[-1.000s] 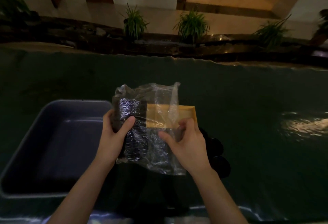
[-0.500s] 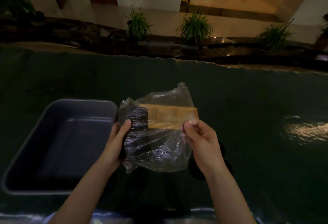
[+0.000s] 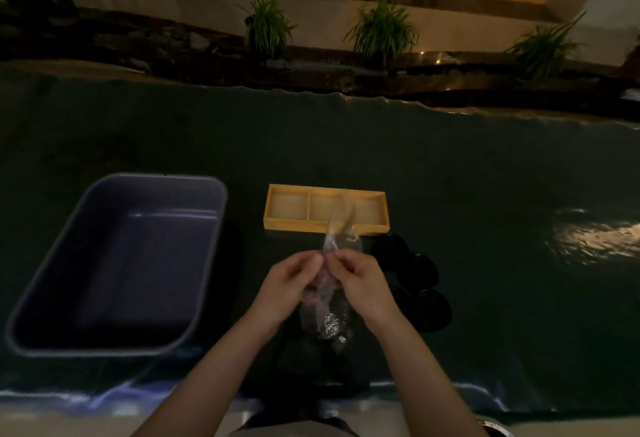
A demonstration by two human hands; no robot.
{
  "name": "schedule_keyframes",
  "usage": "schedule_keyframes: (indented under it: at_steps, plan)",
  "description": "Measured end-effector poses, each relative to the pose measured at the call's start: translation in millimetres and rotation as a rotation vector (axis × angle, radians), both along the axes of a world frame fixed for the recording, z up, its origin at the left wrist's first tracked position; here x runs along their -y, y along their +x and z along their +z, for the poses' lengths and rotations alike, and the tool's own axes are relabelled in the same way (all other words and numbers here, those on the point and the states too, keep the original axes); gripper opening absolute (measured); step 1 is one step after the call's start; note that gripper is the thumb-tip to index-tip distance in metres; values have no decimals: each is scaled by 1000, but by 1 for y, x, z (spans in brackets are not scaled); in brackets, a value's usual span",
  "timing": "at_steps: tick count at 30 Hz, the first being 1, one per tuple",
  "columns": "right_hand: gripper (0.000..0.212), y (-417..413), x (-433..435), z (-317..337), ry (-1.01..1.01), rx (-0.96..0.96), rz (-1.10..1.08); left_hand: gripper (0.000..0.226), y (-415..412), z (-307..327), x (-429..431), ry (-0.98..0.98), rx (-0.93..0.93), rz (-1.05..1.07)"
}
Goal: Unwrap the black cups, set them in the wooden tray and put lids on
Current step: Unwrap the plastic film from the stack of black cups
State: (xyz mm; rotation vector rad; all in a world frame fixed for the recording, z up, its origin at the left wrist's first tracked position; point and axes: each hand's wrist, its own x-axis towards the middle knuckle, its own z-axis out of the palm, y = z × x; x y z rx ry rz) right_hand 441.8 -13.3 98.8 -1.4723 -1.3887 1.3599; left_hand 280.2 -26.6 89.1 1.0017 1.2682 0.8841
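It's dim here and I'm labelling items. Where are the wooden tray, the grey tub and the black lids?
wooden tray [image 3: 346, 228]: head view, front rim.
grey tub [image 3: 207, 246]: head view, right wall.
black lids [image 3: 433, 310]: head view, nearest lid's top.

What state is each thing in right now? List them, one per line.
Wooden tray: three compartments, all empty.
Grey tub: empty.
Plastic wrap: pinched at the top by both hands, still around the black cups.
Black lids: loose on the table, right of the hands.
Left hand: pinching wrap.
Right hand: pinching wrap.

An empty grey tub [image 3: 114, 263] sits on the dark table [image 3: 450, 166]; potted plants [image 3: 381, 30] stand beyond.
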Motion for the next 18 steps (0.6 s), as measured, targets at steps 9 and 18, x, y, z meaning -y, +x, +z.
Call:
schedule_keyframes:
  at_steps: [9, 18]
  plan:
    - [21, 9, 21, -14, 15, -123, -87, 28, 4, -6, -2, 192, -92, -86]
    - [18, 10, 19, -17, -44, -96, -133, 28, -7, -18, -3, 249, -222, 58]
